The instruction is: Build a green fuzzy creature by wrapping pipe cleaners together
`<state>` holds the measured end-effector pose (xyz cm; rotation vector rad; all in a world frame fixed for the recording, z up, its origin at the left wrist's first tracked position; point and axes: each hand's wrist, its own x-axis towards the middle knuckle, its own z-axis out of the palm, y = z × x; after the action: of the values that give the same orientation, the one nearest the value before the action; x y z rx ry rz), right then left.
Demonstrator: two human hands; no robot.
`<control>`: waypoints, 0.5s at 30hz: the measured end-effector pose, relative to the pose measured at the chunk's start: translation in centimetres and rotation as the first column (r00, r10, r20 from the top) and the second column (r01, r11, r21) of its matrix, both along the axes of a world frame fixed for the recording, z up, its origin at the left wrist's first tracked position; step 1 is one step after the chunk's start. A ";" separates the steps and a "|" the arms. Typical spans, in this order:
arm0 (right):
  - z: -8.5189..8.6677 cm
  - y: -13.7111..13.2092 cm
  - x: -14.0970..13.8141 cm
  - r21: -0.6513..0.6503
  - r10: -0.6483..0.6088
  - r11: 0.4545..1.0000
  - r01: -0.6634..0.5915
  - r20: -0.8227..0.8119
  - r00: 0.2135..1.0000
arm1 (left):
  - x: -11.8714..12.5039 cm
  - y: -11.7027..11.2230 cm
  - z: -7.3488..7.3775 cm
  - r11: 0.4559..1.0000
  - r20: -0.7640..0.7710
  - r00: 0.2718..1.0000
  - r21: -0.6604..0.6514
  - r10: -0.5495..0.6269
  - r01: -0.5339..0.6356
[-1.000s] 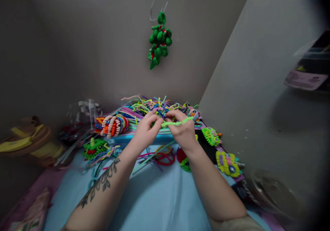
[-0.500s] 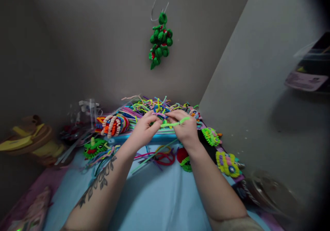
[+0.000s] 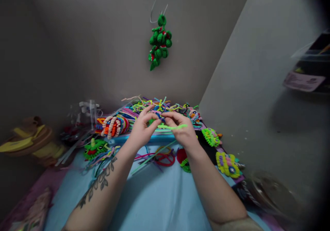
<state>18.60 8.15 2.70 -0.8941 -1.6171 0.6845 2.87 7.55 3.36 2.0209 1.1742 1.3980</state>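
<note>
My left hand (image 3: pixel 144 126) and my right hand (image 3: pixel 183 128) meet above the blue tray, fingers pinched on a small twisted pipe-cleaner piece (image 3: pixel 160 117) with blue and purple in it. Fingers cover much of that piece. A lime green pipe cleaner (image 3: pixel 168 127) runs from between the hands across the right fingers. Behind them lies a heap of multicoloured pipe cleaners (image 3: pixel 126 113) in a blue tray (image 3: pixel 129 140).
Left stand an orange-and-cream coiled figure (image 3: pixel 112 126) and a green horned figure (image 3: pixel 94 149). Loose pipe cleaners (image 3: pixel 165 158) lie in front of the tray. Lime (image 3: pixel 211 136) and yellow (image 3: pixel 227 164) figures sit right. A green cluster (image 3: pixel 160 40) hangs overhead.
My left fingers have lifted and spread a little around the piece, showing more of its blue part. The lime green pipe cleaner has shifted slightly left and down over the right hand.
</note>
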 end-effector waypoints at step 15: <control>0.0 -1.4 -0.4 0.439 -0.280 0.867 0.235 0.039 0.959 | 0.2 -0.5 0.4 1.000 -0.137 0.991 0.030 0.010 -0.006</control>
<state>18.21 6.78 2.66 -0.8025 -1.6126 0.0821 3.07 7.02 3.71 2.1648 1.2256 1.3053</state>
